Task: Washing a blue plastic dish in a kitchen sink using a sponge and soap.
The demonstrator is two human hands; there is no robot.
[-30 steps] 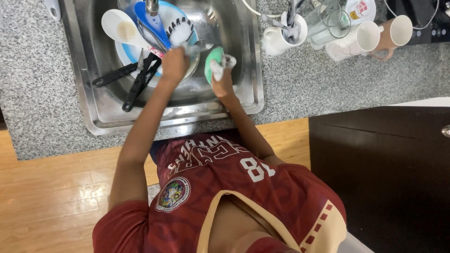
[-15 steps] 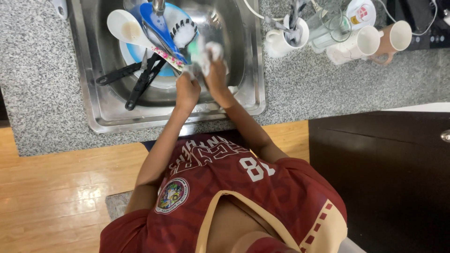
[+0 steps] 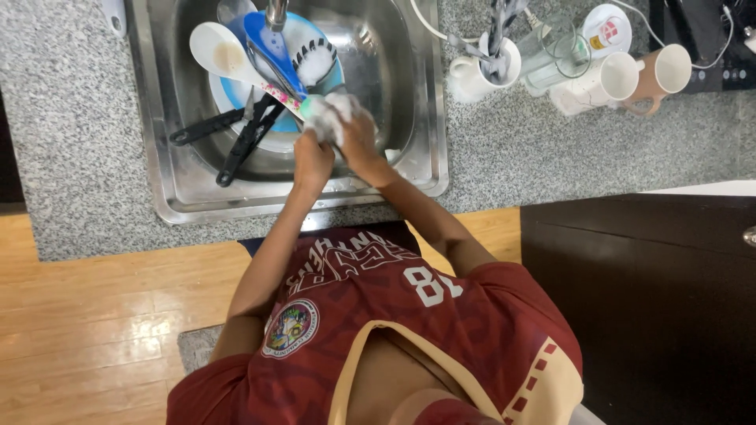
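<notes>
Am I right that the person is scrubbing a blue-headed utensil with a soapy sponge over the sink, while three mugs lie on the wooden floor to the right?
Not quite. In the head view, the mugs lie on the grey granite counter right of the sink, not on the wooden floor. The rest holds: the left hand and right hand work a soapy sponge on the blue-headed utensil over the sink.

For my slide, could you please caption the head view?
Both hands, left hand and right hand, scrub a utensil with a soapy sponge over a steel sink.

A speckled grey granite tabletop (image 3: 71,142) runs across the top, a warm wooden plank floor (image 3: 87,338) lies below it at the left, a dark brown cabinet (image 3: 654,315) stands at the right, all evenly lit.
</notes>
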